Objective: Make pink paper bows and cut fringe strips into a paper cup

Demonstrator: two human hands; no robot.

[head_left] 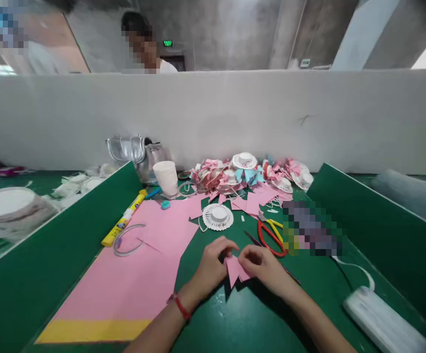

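Note:
Low over the green table, my left hand point(215, 262) and my right hand point(262, 267) both pinch a small folded piece of pink paper point(232, 271). Its pointed ends hang down between them. Just beyond my hands lies a small white hat-shaped paper piece point(218, 216) with a fringed brim. Red-handled scissors point(272, 240) rest by my right hand, their blades partly hidden. Yellow-handled pliers point(275, 228) lie right behind them. Large pink paper sheets point(139, 274) spread to the left of my left hand.
Green dividers flank the table point(235, 323). Small decorated hats and pink scraps pile up at the back, beside stacked white cups point(166, 177). A yellow tube point(124, 218) and a grey ring point(119, 245) lie left. At right are a blurred-out object and a white power bank-like box point(386, 318).

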